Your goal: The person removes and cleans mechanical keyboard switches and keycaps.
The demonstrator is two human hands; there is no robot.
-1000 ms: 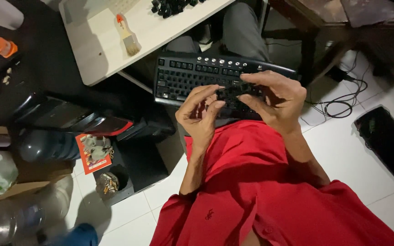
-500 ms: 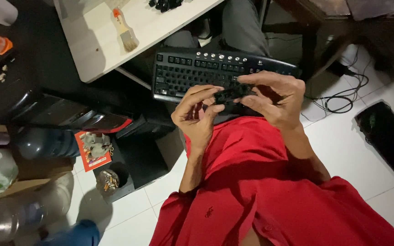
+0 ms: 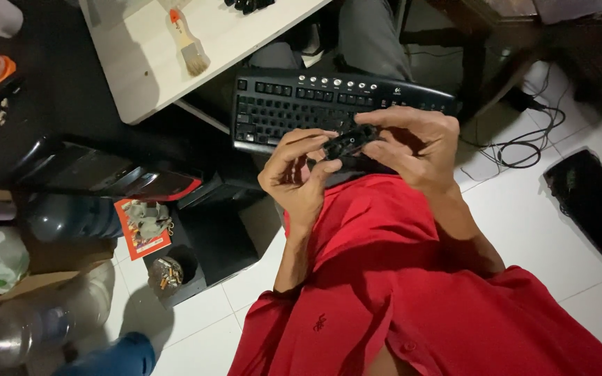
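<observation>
Keyboard: we see a black keyboard [image 3: 301, 111] lying across the person's lap, tilted, with a row of small round silver buttons along its far edge and rows of dark keys below
Small part: a small black piece [image 3: 348, 143], glossy and irregular, sits over the keyboard's near edge; we cannot tell what it is
Left hand: our left hand [image 3: 301, 177] curls its fingers in, thumb and fingertips pinching the small piece
Right hand: our right hand [image 3: 412, 150] arches over from the other side, fingers closed on the same piece
Nearby: a white table [image 3: 141, 69] bears a paintbrush [image 3: 188, 42]; cables [image 3: 517, 150] lie on the tiled floor
</observation>
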